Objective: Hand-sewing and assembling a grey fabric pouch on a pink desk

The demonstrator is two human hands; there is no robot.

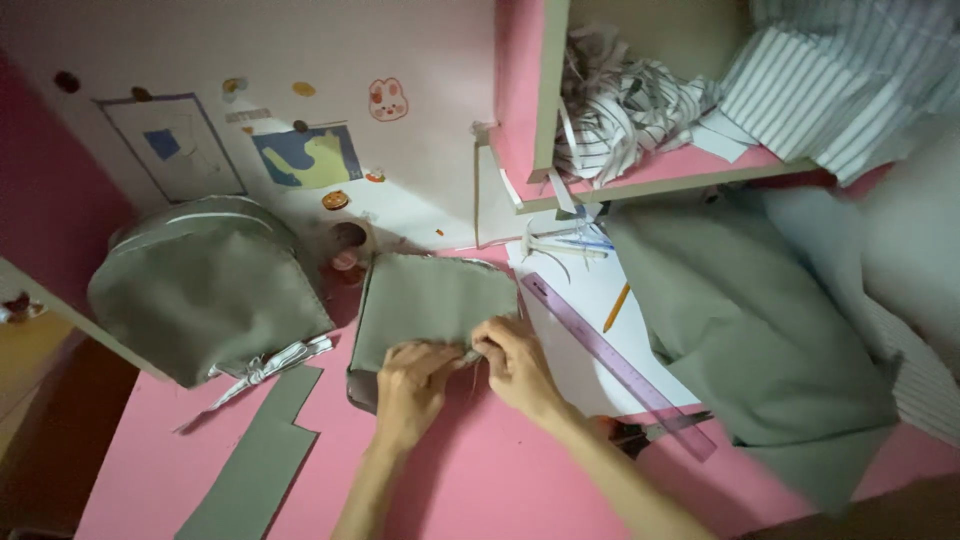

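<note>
From the head camera, looking down, two bare hands meet on a pink table (pixel 480 480). The left hand (pixel 412 385) and the right hand (pixel 515 365) are side by side, almost touching. Both pinch the near edge of a small grey-green cloth piece (pixel 430 300). The fingers of each hand are curled tight on that edge, gripping the cloth. The cloth piece lies flat in the middle of the table, just in front of the wall, and it looks like a soft pouch with a dark rim on its left side. To the left sits a puffy bag (pixel 205 285) of the same grey-green cloth, with a striped tie (pixel 265 368) hanging at its front. Near it, closer to the person, lies a long flat strip of grey-green cloth (pixel 260 460). To the right of the hands a purple ruler (pixel 620 365) lies slanted on white paper (pixel 580 310), with an orange pencil (pixel 617 306) beside it. Dark scissors (pixel 640 432) rest by the right wrist. A big heap of grey-green cloth (pixel 750 320) fills the right side. Above it, a shelf (pixel 650 175) holds striped cloth scraps (pixel 620 105). Stickers and little pictures (pixel 305 155) are on the wall.
</note>
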